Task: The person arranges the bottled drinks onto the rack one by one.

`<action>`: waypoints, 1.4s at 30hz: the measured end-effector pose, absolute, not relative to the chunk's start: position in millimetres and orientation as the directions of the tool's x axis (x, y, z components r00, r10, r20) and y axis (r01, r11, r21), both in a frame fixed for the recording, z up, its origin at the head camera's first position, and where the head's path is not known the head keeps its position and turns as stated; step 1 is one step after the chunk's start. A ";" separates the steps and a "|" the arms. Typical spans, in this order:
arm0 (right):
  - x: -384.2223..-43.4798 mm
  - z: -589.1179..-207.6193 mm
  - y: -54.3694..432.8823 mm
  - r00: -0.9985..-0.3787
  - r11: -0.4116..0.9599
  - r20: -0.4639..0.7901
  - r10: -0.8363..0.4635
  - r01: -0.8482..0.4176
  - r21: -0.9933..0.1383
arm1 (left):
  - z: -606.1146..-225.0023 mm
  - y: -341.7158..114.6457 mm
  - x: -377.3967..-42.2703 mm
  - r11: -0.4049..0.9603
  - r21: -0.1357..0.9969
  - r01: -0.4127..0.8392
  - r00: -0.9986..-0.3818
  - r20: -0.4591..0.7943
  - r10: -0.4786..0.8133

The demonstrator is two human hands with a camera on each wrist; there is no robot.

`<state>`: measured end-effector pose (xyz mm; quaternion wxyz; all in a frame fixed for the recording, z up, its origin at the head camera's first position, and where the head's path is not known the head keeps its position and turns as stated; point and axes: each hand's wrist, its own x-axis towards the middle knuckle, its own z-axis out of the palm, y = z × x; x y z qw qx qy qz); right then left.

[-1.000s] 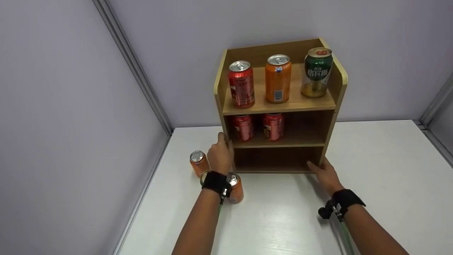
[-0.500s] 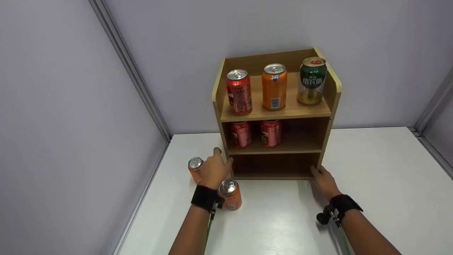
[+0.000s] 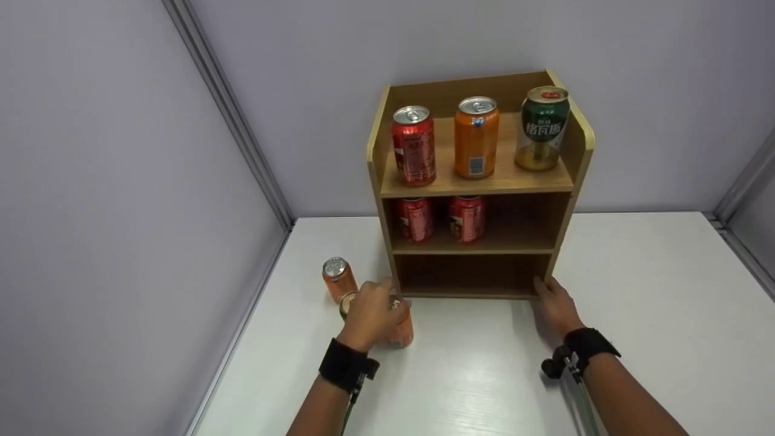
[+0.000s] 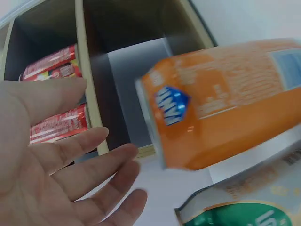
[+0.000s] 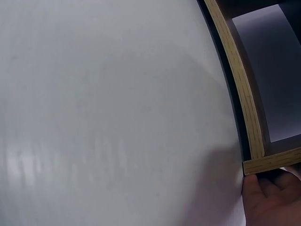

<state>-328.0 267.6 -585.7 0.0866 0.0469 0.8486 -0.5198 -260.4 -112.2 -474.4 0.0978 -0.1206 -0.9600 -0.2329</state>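
My left hand (image 3: 370, 315) hovers over a standing orange can (image 3: 401, 333), its fingers loosely spread with nothing in them. The left wrist view shows a gap between those fingers and the orange can (image 4: 211, 103). A green-and-silver can (image 4: 249, 197) stands close beside it, mostly covered by the hand in the head view. A second orange can (image 3: 339, 283) is just behind to the left. At the lower right corner of the small wooden shelf (image 3: 472, 251), my right hand (image 3: 557, 307) grips the side panel, thumb (image 5: 252, 188) at the front edge and fingers outside.
On the top board stand a red can (image 3: 415, 148), an orange can (image 3: 476, 139) and a green-topped can (image 3: 542, 130). Two red cans occupy the middle level, including one at its left (image 3: 416, 219). The white table (image 3: 484, 375) meets grey walls behind and at left.
The left hand has come away from the shelf's left side, down and toward me, to above the nearer orange can. The right thumb has shifted from inside the bottom level to the panel's front edge.
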 end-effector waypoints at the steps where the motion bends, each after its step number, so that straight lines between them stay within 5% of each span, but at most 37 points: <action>1: -328.0 -586.0 267.9 -0.981 0.453 -0.196 -0.011 0.170 -0.875 | -476.7 -111.9 -259.2 0.869 0.401 0.289 -0.946 0.257 0.196; 9: -329.2 -586.8 268.8 -0.977 0.459 -0.212 -0.016 0.181 -0.870 | -494.7 -116.2 -253.8 0.924 0.178 0.340 -0.907 0.320 0.272; 17: -325.2 -584.6 268.8 -0.979 0.458 -0.205 -0.011 0.178 -0.871 | -511.5 -120.5 -255.0 0.935 0.092 0.343 -0.888 0.357 0.291; 25: -322.0 -584.8 266.1 -0.986 0.499 -0.169 -0.011 0.141 -0.855 | -529.0 -122.0 -257.2 0.937 0.111 0.332 -0.877 0.403 0.263; 33: -323.6 -588.4 266.1 -0.992 0.540 -0.125 -0.003 0.104 -0.835 | -543.5 -116.1 -253.3 0.912 0.137 0.386 -0.787 0.565 0.248; 42: -324.7 -594.6 265.3 -0.995 0.567 -0.102 0.017 0.093 -0.818 | -539.2 -93.7 -243.7 0.787 0.414 0.457 -0.781 0.611 0.132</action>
